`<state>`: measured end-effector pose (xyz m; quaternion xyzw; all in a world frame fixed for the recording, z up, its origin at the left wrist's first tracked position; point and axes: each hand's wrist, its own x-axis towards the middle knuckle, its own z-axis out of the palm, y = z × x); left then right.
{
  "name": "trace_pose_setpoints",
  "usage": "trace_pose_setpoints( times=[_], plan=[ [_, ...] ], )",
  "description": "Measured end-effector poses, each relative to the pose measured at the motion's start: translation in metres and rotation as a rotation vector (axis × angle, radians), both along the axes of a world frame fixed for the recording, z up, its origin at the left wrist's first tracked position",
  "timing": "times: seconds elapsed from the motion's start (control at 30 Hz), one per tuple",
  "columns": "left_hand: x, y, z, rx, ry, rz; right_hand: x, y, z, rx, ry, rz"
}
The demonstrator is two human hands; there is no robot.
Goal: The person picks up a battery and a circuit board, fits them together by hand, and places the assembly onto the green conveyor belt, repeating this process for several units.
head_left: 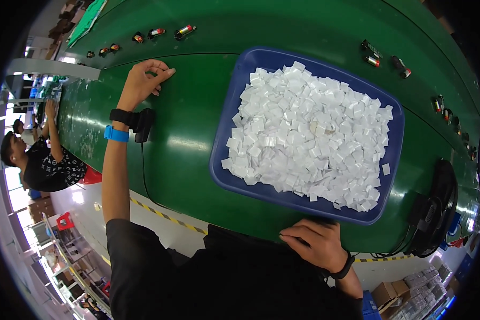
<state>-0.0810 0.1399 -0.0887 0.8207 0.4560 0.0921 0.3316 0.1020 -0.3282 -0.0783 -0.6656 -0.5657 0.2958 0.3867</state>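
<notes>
My left hand (pixel 145 79) is over the green work surface (pixel 181 114), left of a blue tray (pixel 224 128). Its fingers are loosely bent, the thumb stands apart, and nothing shows in it. At the front edge, just below the tray's near rim, my right hand (pixel 317 244) rests with its fingers curled in and no object visible in them. A heap of small white square pieces (pixel 304 133) fills the tray. One loose white piece (pixel 386 169) lies near the tray's right wall.
Small red-and-metal cylindrical parts (pixel 184 32) stand in a row along the far left, and similar parts (pixel 372 61) lie at the far right. A black bag-like object (pixel 437 208) sits at the right edge. Another person (pixel 48 160) is at the bench on the left.
</notes>
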Motion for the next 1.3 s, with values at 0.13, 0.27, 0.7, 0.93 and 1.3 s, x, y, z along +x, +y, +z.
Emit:
trace_pose_setpoints(
  times=[0.13, 0.27, 0.7, 0.93, 1.3],
  plan=[
    [-0.006, 0.002, -0.004, -0.072, -0.047, 0.017, -0.004, -0.002, 0.002, -0.011, -0.044, 0.008],
    [-0.006, 0.001, -0.001, -0.082, -0.03, 0.025, -0.001, 0.0, 0.001, 0.0, -0.031, -0.01],
    [0.003, -0.011, 0.002, 0.018, -0.031, 0.008, -0.002, -0.002, -0.002, 0.042, -0.075, -0.023],
    [0.01, -0.005, -0.003, 0.439, 0.164, -0.226, -0.005, -0.002, -0.004, 0.082, -0.069, -0.039],
    [0.0, 0.006, 0.007, 0.073, 0.19, -0.155, -0.01, -0.001, -0.002, 0.108, -0.065, -0.054]
  ],
)
